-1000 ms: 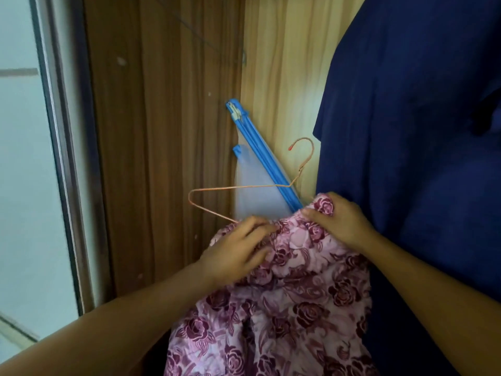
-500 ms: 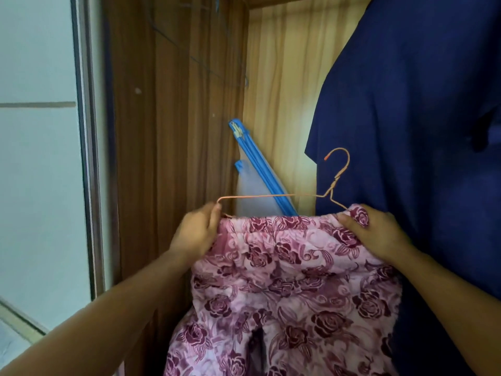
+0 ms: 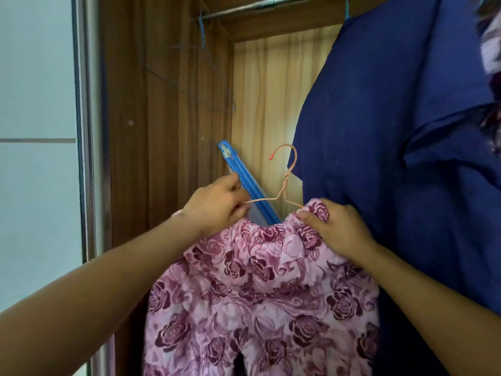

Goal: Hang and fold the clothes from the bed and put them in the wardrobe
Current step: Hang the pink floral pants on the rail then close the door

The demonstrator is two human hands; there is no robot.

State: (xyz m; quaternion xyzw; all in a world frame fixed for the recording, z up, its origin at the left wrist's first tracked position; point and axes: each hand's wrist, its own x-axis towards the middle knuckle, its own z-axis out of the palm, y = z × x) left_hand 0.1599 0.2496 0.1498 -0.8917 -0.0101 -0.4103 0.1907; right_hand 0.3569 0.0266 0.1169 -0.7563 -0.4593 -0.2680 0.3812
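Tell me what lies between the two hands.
In the head view, the orange wire hanger spans from the left hand to the right hand, above the sagging edge of the flowered garment; a blue zip pouch shows behind.

Centre frame: hanger (image 3: 283, 187), trousers (image 3: 260, 289) below it; left hand (image 3: 217, 204) at its left end, right hand (image 3: 336, 229) at right (zip pouch (image 3: 252, 185) behind); hanging cloth (image 3: 393, 131) fills right, rail (image 3: 244, 8) along top.

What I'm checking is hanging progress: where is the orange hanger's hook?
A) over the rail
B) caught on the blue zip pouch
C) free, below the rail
C: the orange hanger, held by left hand and right hand with the floral garment, sits well below the rail.
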